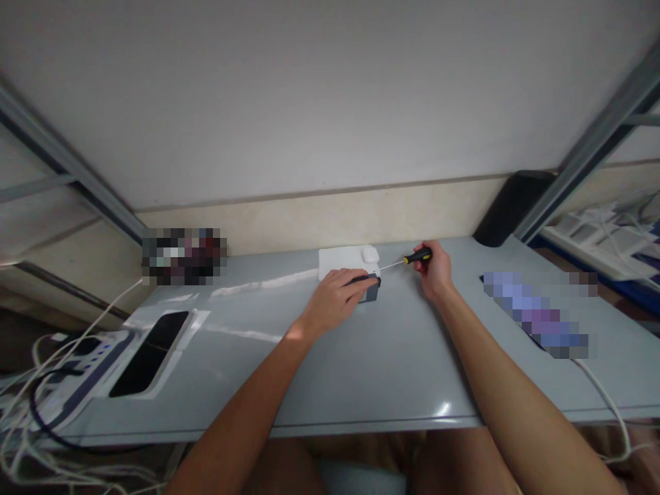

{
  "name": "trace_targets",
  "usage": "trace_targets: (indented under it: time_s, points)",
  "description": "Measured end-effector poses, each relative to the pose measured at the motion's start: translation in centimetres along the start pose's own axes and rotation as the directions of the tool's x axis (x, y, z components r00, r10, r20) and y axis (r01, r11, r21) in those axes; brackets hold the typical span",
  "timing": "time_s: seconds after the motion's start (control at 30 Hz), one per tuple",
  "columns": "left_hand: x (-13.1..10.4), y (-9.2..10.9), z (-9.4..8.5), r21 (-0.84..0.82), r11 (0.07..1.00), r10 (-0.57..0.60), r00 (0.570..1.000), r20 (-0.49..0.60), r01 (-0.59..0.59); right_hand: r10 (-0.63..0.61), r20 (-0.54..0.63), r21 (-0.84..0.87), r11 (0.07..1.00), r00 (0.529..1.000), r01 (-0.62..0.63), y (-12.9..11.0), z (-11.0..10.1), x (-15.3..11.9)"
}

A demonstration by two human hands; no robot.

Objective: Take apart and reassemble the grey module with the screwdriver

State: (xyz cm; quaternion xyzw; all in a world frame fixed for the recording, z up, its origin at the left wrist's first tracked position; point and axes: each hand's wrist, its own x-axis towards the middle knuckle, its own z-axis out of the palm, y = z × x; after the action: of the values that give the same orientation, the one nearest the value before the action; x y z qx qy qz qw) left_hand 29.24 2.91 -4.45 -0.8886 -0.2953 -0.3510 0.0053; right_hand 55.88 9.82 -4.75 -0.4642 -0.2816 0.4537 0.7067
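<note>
Screwdriver (419, 256) over glossy grey table (376, 375) — pale wall (330, 103) behind.

Left arm (252, 392) slants in over the front edge of the table (381, 371), and there's the left hand (333, 299), back upward, fingers reaching rightward in a grip! Opposite, nearer the back edge, the right hand (437, 269), fingers curled in tight, right forearm (495, 364) angled inward; thighs (458, 460) below the front edge.

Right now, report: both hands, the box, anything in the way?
Left hand holding gray box. Right hand gripping screwdriver, shaft toward box, tip contact unclear. White case close behind, seemingly not blocking.
</note>
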Motion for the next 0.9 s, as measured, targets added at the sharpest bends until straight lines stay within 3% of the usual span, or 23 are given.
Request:
trace_targets:
  time_s: [0.2,0.5,0.67,0.8,0.9]
  points:
    - [-0.1,0.1,0.2,-0.068,0.997,-0.040,0.997,-0.059,0.036,-0.002,-0.011,-0.015,1.000,1.000,0.002,0.2,-0.3,0.2]
    - [0.2,0.5,-0.2,-0.063,0.996,-0.061,0.998,0.014,0.062,0.019,-0.022,-0.038,0.999,1.000,-0.020,0.3,-0.1,0.2]
    - [0.1,0.8,0.0,-0.135,0.988,-0.085,0.996,-0.031,0.080,0.023,-0.012,-0.038,0.999,1.000,-0.023,0.3,0.1,0.0]
    - [0.1,0.7,-1.3,-0.254,0.958,-0.145,0.989,-0.038,0.131,0.028,-0.013,-0.018,0.999,1.000,-0.028,0.2,0.0,0.0]
    - [0.2,-0.2,-2.9,-0.334,0.906,-0.254,0.965,0.067,0.262,0.039,-0.011,-0.015,0.999,0.999,-0.040,0.2,-0.2,0.2]
